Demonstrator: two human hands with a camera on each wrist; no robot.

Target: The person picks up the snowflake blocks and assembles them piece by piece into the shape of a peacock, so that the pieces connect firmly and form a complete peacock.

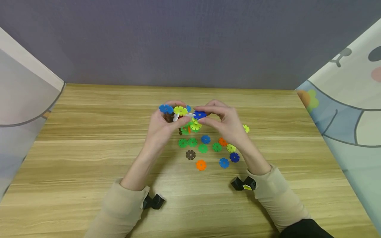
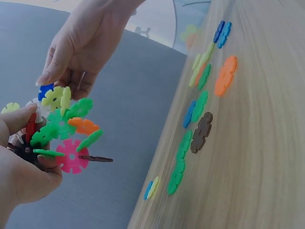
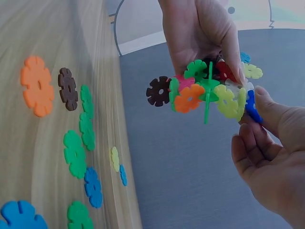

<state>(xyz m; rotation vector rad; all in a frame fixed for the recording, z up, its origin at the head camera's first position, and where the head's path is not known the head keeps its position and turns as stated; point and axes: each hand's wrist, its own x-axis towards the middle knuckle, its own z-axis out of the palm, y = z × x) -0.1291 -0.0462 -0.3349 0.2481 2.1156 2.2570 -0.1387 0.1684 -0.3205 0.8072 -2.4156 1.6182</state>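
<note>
Above the table my left hand (image 1: 160, 129) grips a cluster of interlocked plastic snowflake discs (image 2: 59, 125). Green, yellow, orange, pink, brown, red, white and light blue discs stick out of it at various angles. On the cluster's right side, my right hand (image 1: 227, 122) pinches a dark blue snowflake disc (image 1: 199, 115) between thumb and fingers. In the right wrist view this blue disc (image 3: 253, 106) stands right at the yellow and white discs of the cluster. The left fingers partly hide the cluster's inner pieces.
Several loose snowflake discs lie flat on the wooden table (image 1: 98, 158) below the hands, among them an orange disc (image 1: 201, 165), a brown disc (image 1: 190, 154) and a light blue disc (image 1: 224, 163). A grey panel (image 1: 178, 43) rises behind the table, with printed panels at both sides.
</note>
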